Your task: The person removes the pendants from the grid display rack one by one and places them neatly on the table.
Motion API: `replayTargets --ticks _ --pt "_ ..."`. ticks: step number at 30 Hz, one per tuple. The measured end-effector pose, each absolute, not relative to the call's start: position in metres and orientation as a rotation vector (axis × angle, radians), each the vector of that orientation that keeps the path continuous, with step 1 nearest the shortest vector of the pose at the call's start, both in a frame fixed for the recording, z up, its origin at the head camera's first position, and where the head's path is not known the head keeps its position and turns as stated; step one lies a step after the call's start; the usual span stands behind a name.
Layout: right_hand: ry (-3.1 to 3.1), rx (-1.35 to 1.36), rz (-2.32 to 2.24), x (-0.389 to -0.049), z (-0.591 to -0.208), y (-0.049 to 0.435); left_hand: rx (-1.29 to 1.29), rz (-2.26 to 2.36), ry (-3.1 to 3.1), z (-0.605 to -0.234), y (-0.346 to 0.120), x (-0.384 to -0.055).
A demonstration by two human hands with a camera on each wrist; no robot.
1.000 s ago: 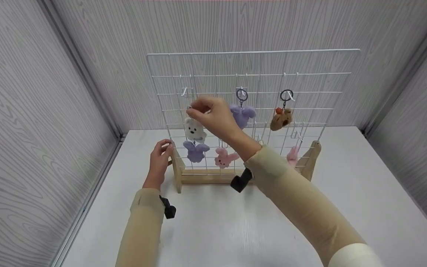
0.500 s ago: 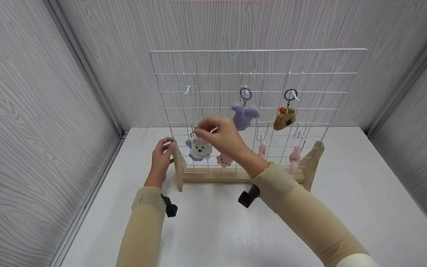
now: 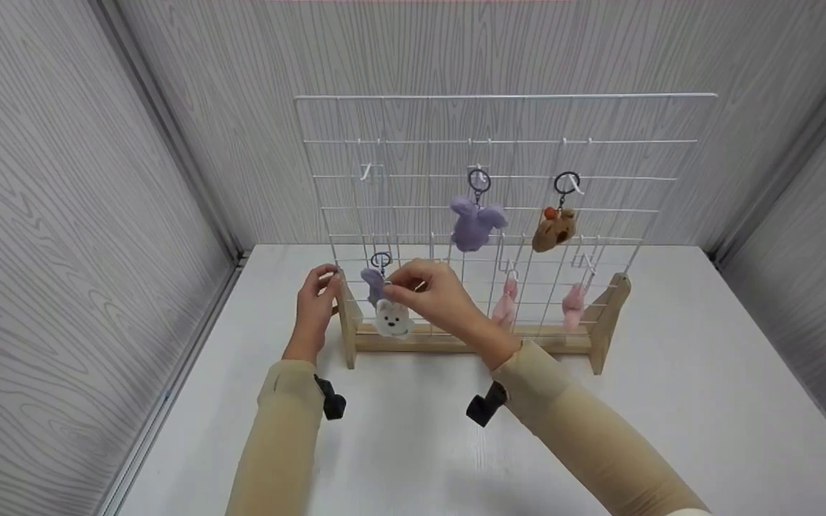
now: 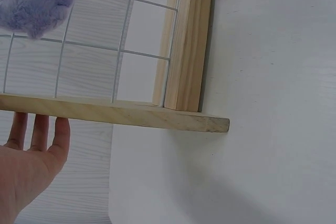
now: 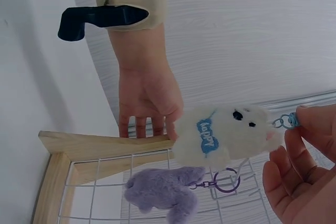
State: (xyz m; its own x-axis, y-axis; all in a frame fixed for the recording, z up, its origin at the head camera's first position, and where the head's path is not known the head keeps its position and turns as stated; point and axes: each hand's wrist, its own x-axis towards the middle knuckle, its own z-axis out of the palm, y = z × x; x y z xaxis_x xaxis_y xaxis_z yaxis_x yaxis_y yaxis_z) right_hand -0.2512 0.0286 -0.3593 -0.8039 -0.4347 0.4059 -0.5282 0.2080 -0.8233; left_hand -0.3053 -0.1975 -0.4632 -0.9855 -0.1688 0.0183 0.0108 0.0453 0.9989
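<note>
My right hand (image 3: 442,294) pinches the small blue clasp above a white plush keychain (image 3: 393,320), which has a bear-like face and blue lettering on its belly in the right wrist view. The keychain hangs in front of a purple plush keychain (image 3: 374,287), whose ring (image 3: 381,259) sits on a lower left hook of the white wire grid rack (image 3: 506,95). My left hand (image 3: 315,304) touches the rack's left wooden leg (image 4: 131,114); in the left wrist view three fingertips rest against its outer side. The thumb is hidden there.
On the upper hooks hang another purple plush keychain (image 3: 479,226) and a brown one (image 3: 555,231). Pink plush keychains (image 3: 573,307) hang lower right. A bare white hook (image 3: 366,172) is at upper left. The rack's wooden base (image 3: 413,344) stands on a white table (image 3: 399,430).
My right hand has moved down with the white plush keychain, from just below the upper left hook to in front of the lower purple one. My left hand stays at the wooden leg.
</note>
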Motion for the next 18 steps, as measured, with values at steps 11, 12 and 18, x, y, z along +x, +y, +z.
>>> replayTargets --ticks 11,12,18 --pt "-2.332 0.969 1.755 -0.247 -0.390 0.030 0.156 -2.080 -2.203 -0.440 -0.190 -0.288" --pt "-2.329 0.969 1.759 -0.246 -0.393 0.030 0.156 -2.083 -2.199 -0.440 -0.190 -0.288" --pt "-2.355 0.957 1.825 -0.237 -0.407 0.030 0.156 -2.099 -2.174 -0.454 -0.196 -0.299"
